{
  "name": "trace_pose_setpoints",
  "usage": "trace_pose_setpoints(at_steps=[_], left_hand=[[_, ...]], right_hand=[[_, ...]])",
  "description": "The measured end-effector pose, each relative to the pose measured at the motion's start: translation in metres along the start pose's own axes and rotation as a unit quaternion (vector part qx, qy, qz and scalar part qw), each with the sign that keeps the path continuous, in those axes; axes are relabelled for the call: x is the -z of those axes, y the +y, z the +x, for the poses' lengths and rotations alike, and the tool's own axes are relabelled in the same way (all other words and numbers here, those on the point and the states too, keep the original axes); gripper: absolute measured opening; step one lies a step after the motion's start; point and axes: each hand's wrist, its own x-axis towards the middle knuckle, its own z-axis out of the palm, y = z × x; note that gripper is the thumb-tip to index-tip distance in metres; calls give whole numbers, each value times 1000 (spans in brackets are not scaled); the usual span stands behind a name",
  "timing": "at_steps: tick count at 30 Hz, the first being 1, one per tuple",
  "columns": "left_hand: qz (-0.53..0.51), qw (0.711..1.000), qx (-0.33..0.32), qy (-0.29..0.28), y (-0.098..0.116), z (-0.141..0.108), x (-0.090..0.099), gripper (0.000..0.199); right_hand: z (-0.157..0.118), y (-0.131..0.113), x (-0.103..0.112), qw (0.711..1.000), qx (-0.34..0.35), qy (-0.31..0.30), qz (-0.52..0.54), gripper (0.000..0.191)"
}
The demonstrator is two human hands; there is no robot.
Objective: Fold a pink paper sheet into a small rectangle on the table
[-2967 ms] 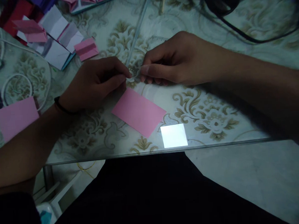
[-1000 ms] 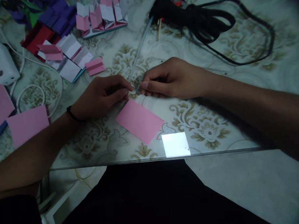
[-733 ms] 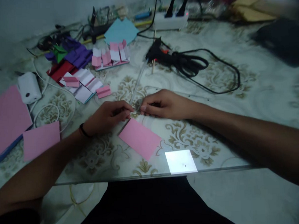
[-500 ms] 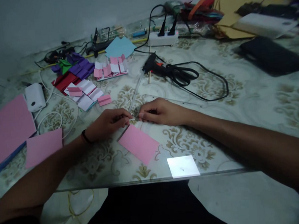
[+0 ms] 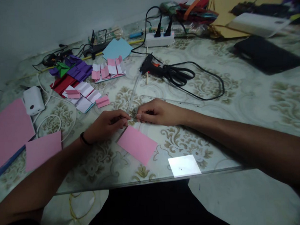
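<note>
My left hand point(image 5: 107, 125) rests on the table with thumb and forefinger bent together. Anything between those fingertips is too small to make out. Facing it across a narrow gap, my right hand point(image 5: 158, 112) is closed in a pinch, and what it may hold is hidden. Just below the fingertips lies a flat pink sheet of paper point(image 5: 137, 144). A black hot glue gun point(image 5: 151, 66) lies beyond the hands, and a long clear glue stick point(image 5: 135, 91) reaches from it toward the fingers. Nearer the front edge is a bright white rectangle point(image 5: 184, 166).
Folded pink and white paper pieces point(image 5: 83, 95), purple folded paper point(image 5: 80, 69) and a white device point(image 5: 33, 100) with its cable lie left. More pink paper point(image 5: 10, 123) is beside them. At the back stand a power strip point(image 5: 159, 39) and, right, a black flat case point(image 5: 268, 54).
The view has shifted slightly, so the table's things appear a little further left. Both hands keep nearly the same pose, and the pink sheet still lies below them.
</note>
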Motion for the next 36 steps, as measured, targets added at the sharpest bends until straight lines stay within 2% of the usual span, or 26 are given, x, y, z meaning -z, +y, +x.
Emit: trace_pose_setpoints(at_steps=[36], left_hand=[[-2,1000,11,-4,-1,-1,-1,22]], right_hand=[[0,0,1,1000,-8,-8,-1,36]])
